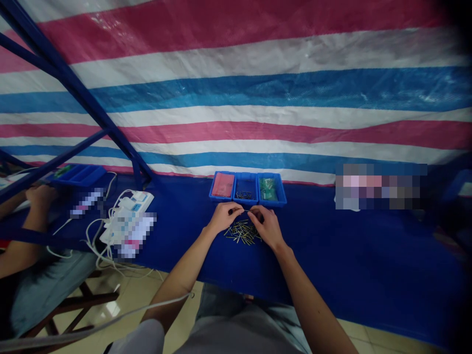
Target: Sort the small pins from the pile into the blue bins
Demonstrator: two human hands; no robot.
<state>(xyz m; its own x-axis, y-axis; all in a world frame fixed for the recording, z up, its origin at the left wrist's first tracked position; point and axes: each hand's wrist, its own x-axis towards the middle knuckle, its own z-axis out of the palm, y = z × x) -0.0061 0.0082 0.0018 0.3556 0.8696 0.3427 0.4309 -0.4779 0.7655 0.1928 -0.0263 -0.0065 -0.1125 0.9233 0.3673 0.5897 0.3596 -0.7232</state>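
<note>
Remotely, I see the left hand (225, 217) and right hand (267, 226), fingertips nearly together, pinching a thin strip (247, 211) just before the blue bins (246, 185), probably to steady both ends. The loose pile (242, 233) lies before those bins too, presumably for easy reach.

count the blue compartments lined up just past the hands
3, side by side: the left compartment (pink contents), middle compartment (thin pieces) and right compartment (green contents).

A blue table (332, 255) carries a loose pile of thin pieces (241, 233), three blue bins (246, 201) and white power strips (129, 209).
</note>
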